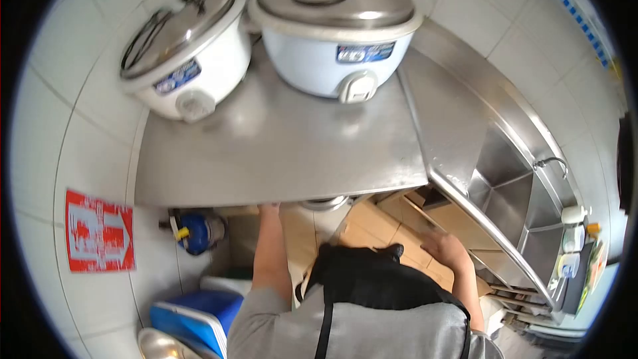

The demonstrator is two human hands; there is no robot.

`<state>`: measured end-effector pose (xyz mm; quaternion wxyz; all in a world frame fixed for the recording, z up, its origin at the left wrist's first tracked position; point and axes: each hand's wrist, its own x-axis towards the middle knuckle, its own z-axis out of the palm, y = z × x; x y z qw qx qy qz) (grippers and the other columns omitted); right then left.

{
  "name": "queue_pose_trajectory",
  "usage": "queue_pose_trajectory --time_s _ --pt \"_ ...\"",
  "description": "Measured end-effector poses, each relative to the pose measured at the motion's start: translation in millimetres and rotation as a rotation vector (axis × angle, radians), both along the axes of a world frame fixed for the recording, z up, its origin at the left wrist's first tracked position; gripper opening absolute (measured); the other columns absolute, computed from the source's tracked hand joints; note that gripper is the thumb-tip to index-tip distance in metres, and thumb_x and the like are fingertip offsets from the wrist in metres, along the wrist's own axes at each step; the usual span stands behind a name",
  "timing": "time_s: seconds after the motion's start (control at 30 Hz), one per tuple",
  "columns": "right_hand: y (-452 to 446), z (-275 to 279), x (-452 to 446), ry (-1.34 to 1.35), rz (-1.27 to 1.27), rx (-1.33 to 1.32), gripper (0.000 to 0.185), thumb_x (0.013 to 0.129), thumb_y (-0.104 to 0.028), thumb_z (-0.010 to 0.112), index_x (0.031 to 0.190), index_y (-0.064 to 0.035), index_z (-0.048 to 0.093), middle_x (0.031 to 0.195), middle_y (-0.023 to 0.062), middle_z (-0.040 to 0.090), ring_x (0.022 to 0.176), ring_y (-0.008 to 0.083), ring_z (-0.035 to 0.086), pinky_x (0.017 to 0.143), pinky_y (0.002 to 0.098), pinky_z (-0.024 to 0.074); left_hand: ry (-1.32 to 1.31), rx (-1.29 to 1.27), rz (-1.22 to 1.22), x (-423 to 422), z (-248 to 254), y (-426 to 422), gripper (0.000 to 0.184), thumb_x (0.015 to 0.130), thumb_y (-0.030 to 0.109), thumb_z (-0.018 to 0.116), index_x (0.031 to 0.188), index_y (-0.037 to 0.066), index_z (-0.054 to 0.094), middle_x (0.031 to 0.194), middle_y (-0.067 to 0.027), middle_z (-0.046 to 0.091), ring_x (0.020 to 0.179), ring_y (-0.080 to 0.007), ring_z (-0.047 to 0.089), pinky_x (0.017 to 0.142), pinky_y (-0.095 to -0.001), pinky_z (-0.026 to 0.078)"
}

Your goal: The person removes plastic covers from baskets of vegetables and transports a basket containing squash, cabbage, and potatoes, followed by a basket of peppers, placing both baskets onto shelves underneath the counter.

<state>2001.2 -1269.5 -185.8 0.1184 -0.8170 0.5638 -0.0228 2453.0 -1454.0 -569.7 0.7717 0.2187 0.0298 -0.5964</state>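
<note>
My left hand (268, 209) reaches to the front edge of a stainless steel table (279, 159); its fingers are hidden beneath the edge, so I cannot see what they touch. Just right of it, the rim of a round metal vessel (325, 204) shows below the tabletop. My right hand (444, 250) hangs lower on the right with its fingers apart, holding nothing. It is nearest to a cardboard-coloured panel (458, 223) under the sink counter. Two large rice cookers with metal lids stand on the table: a white one (206, 73) and a pale blue one (325, 60).
A steel sink (505, 193) with a tap (551, 163) lies to the right, bottles (573, 236) at its end. Down left are a blue gas-cylinder-like object (196, 234), a blue cooler box (193, 316) and a metal bowl (163, 344). A red sign (100, 233) is on the wall.
</note>
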Motion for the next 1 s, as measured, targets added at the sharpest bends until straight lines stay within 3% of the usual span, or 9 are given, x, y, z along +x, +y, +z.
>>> queue_pose_trajectory --time_s 0.2,0.5,0.6,0.77,1.0 --pt "6.9 -7.7 -27.0 0.077 -0.099 0.032 0.043 0.081 -0.039 0.053 0.112 -0.009 0.055 0.106 0.0182 0.056 0.095 0.036 0.054 0.082 0.0424 0.0438 -0.303 0.224 -0.048 5.4 32.1 -4.7 0.029 0.084 0.032 0.053 0.097 0.006 0.056 0.072 -0.0037 0.056 0.067 -0.0226 0.056 0.049 -0.0327 0.047" --pt "8.4 34.0 -59.5 0.075 -0.256 -0.087 0.04 0.08 -0.032 0.054 0.112 -0.0072 0.055 0.108 0.0152 0.056 0.095 0.0331 0.055 0.083 0.0411 0.0441 -0.885 0.346 -0.28 -69.1 64.2 22.1 0.026 0.085 0.03 0.052 0.095 0.006 0.057 0.071 -0.0032 0.056 0.064 -0.02 0.056 0.049 -0.0314 0.046" --pt "2.7 18.1 -77.1 -0.008 -0.107 -0.197 0.038 0.079 -0.031 0.055 0.109 -0.0076 0.055 0.098 0.0141 0.058 0.088 0.0325 0.057 0.076 0.0417 0.0466 -1.051 0.303 -0.418 -112.6 74.9 31.9 0.025 0.085 0.029 0.052 0.095 0.006 0.057 0.071 -0.0031 0.056 0.063 -0.0191 0.055 0.048 -0.031 0.045" --pt "19.1 22.7 -93.8 0.02 -0.041 -0.056 0.039 0.078 -0.032 0.057 0.108 -0.0085 0.055 0.098 0.0147 0.058 0.09 0.0338 0.057 0.077 0.0425 0.0465 -1.28 0.218 -0.688 -198.7 89.9 55.9 0.024 0.086 0.028 0.051 0.094 0.006 0.057 0.07 -0.0028 0.057 0.061 -0.0177 0.055 0.048 -0.0303 0.045" --pt "107.4 -30.7 -217.9 -0.01 -0.016 0.032 0.041 0.08 -0.032 0.055 0.113 -0.0076 0.053 0.104 0.0144 0.056 0.094 0.0338 0.055 0.08 0.0433 0.0444 -1.543 0.115 -1.095 -362.2 91.2 102.6 0.022 0.087 0.026 0.051 0.093 0.006 0.057 0.069 -0.0024 0.057 0.059 -0.0157 0.054 0.048 -0.0293 0.044"
